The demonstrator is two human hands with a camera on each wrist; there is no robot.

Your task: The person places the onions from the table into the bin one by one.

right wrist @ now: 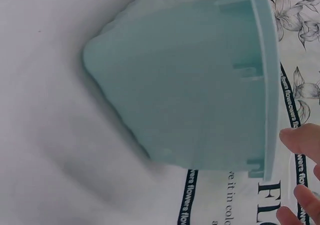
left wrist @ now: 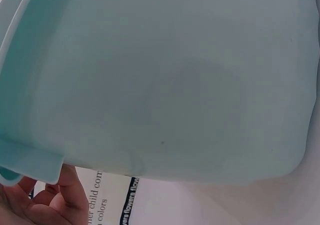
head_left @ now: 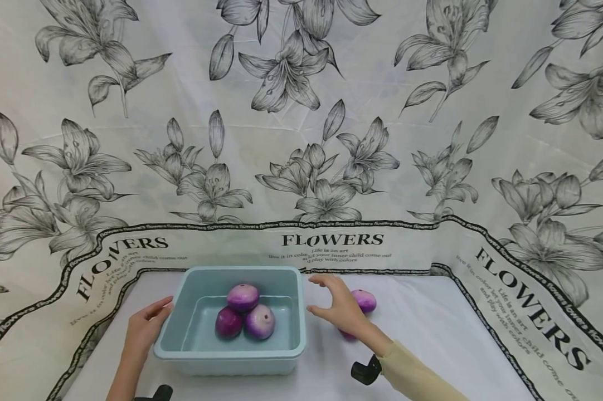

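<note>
A pale blue-green plastic basin [head_left: 231, 355] stands on the white cloth, with three red onions [head_left: 243, 298] grouped inside it. At its left rim, my left hand [head_left: 145, 326] holds the edge; the left wrist view shows the fingers [left wrist: 72, 187] curled under the rim lip. My right hand [head_left: 339, 306] is beside the right rim, thumb and fingers spread apart. A small gap shows between its fingertips and the rim in the right wrist view. Behind that hand lie another red onion [head_left: 365, 301] and a second purple one [head_left: 348, 336], mostly hidden by the wrist.
A white cloth [head_left: 432, 334] covers the table. Flower-printed fabric [head_left: 301, 139] with a black-edged lettered border rises at the back and both sides. Black wrist-camera mounts [head_left: 365, 370] sit on both forearms.
</note>
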